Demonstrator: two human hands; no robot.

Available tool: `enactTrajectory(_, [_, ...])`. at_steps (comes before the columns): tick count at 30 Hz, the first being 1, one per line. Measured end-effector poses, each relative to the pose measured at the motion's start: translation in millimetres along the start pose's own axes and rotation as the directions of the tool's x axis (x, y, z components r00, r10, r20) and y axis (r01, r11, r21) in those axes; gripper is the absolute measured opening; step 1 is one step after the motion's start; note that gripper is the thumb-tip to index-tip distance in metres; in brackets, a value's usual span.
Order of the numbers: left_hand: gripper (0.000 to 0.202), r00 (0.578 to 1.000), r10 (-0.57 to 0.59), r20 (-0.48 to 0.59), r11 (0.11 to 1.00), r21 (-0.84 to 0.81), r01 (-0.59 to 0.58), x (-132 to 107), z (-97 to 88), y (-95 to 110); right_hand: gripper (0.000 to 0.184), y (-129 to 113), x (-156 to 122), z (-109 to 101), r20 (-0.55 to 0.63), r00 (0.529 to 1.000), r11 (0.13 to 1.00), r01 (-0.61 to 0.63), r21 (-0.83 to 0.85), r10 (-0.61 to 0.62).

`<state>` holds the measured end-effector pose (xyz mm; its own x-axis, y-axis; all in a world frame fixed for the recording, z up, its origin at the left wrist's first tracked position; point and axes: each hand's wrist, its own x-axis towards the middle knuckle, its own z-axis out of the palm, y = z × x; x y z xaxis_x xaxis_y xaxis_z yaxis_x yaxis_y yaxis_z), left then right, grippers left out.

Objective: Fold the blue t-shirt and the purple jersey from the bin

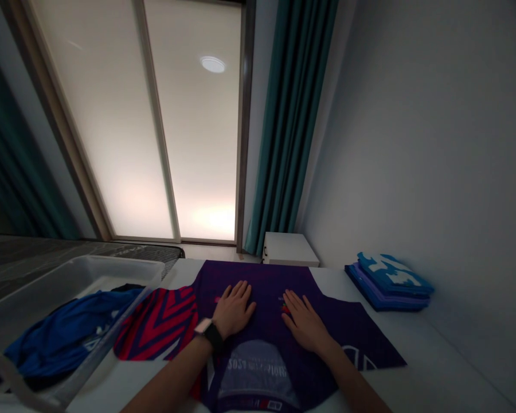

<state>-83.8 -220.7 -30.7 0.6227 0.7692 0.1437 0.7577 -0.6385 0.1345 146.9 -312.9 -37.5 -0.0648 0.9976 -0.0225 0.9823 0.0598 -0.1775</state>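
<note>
A purple short-sleeved jersey lies spread flat on the white table, its neckline toward me. The sleeve on the left has red chevron stripes; the one on the right is dark purple with a white mark partly behind my forearm. My left hand, with a watch on its wrist, rests flat on the jersey's chest, fingers stretched out. Lying flat too, my right hand presses on the other side of the chest beside a small coloured badge. Neither hand grips the fabric. Pale lettering shows inside the collar area.
To the left stands a clear plastic bin with blue and dark clothes inside. A stack of folded blue and purple clothes sits at the right by the wall. Behind the table are a white cabinet, a teal curtain and frosted sliding doors.
</note>
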Motion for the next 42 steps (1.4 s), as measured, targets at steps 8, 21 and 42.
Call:
enactTrajectory(8, [0.043,0.992,0.004,-0.124,0.998,-0.060,-0.012,-2,14.7,42,0.057,27,-23,-7,-0.156,0.977,0.990,-0.141,0.016,0.142])
enactTrajectory(21, [0.024,0.964,0.258,-0.065,0.962,-0.073,-0.262,32,-7.2,107,0.053,65,-22,9,-0.203,0.961,0.954,-0.127,0.272,0.186])
enactTrajectory(42, [0.039,0.921,0.365,-0.136,0.907,-0.171,-0.384,42,29.8,148,0.056,123,-69,-15,-0.081,0.970,0.968,-0.234,-0.087,0.227])
